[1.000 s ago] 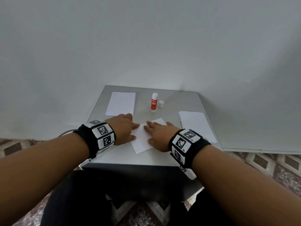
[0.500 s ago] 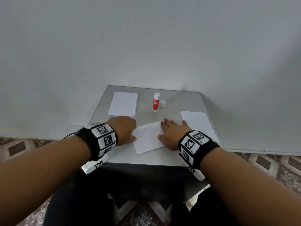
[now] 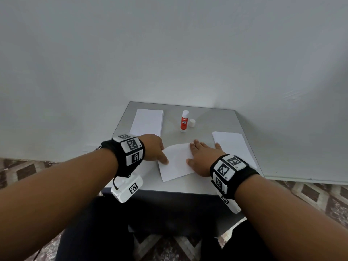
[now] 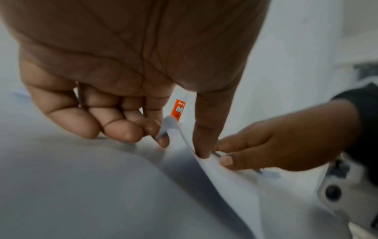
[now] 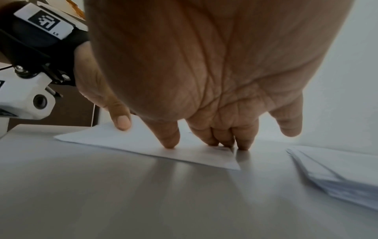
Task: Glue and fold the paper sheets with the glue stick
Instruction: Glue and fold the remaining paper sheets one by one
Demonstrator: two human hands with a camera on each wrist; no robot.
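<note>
- Your folded sheet [image 3: 176, 162] lies at the near middle of the grey table [image 3: 212, 185], between the two hands, with its left part bowed up rather than flat.
- Your right hand [image 3: 204, 159] is spread flat, fingertips [image 5: 169, 143] pressing the sheet's right edge to the table. Nothing is gripped there.
- Your left hand [image 3: 153, 148] has its thumb pressing down on the sheet's left edge while the curled fingers [image 4: 161, 134] catch the lifted far corner. It looks like a light pinch on the paper.
- The step in hand appears to be closing and creasing the fold. Keep the right hand as the anchor so the edges stay matched.
- Let the raised corner down first, then run your left fingers along the fold from one end to the other, pushing air out.
- Press firmly but slide slowly. Thin paper with fresh glue will likely wrinkle or skid if you hurry.
- The glue stick [image 3: 184, 121] stands uncapped at the far middle of the table, its cap [image 3: 192, 123] just beside it. Both are well apart from your hands.
- One paper stack [image 3: 147, 122] waits at far left, and another paper pile [image 3: 232, 147] lies just right of your right hand. Avoid nudging that pile as you smooth.
</note>
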